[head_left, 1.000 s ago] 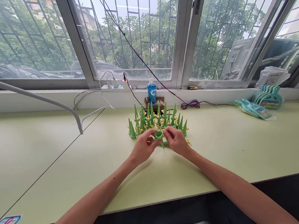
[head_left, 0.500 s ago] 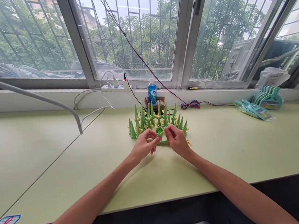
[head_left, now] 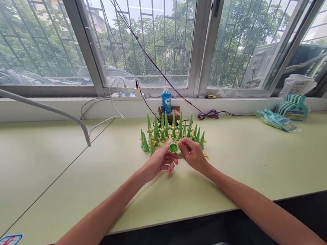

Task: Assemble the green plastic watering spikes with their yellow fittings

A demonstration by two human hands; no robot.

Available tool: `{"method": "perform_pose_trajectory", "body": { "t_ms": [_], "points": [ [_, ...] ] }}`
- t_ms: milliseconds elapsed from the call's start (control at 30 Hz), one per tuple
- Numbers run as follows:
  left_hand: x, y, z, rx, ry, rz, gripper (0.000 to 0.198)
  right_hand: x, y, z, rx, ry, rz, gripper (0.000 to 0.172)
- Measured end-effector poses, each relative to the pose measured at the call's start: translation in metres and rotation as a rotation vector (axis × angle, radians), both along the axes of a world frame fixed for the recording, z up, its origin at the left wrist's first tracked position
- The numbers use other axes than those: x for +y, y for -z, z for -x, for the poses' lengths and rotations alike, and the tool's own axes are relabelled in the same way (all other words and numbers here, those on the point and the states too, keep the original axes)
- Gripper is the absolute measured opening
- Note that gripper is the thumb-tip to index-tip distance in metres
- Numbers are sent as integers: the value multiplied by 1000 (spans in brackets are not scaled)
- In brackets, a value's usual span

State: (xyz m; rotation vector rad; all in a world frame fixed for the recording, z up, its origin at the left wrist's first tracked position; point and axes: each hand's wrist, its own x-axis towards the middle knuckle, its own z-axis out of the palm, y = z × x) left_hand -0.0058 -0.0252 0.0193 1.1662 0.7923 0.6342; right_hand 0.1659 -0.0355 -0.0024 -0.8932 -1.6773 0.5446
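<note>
The left hand point(head_left: 161, 161) holds the green piece point(head_left: 173, 148) before the green cones point(head_left: 145, 143), its opening now turned more upward to the person, seemingly easier to reach. The right hand point(head_left: 193, 153) pinches narrowly; what, I cannot tell.

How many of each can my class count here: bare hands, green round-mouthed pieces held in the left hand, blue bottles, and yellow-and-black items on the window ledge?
Bare hands: 2 (left hand, right hand)
Held green round-mouthed piece: 1
Blue bottle: 1
Yellow-and-black item: 1
Total: 5
</note>
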Motion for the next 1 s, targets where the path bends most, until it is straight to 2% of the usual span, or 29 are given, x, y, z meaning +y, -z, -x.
{"method": "perform_pose_trajectory", "body": {
  "t_ms": [200, 367, 567, 667, 800, 1000],
  "points": [
    [-2, 0, 3, -22, -19, -143, 52, -1, -3, 0, -18, 14, 20, 28],
    [-6, -1, 5, 87, -64, -466, 38, -1, -3, 0, -52, 51, 0, 30],
    [-5, 6, 2, 233, -232, -839, 26, 1, -2, 0, -65, 73, 9, 31],
    [-3, 10, 1, 280, -288, -946, 22, 1, -2, 0, -67, 89, 20, 31],
    [-3, 10, 0, 300, -321, -925, 26, 1, -3, 2, -44, 124, 28, 32],
    [-3, 5, -2, 185, -320, -645, 41, 0, -2, 1, 11, 173, 11, 32]
  ]
}}
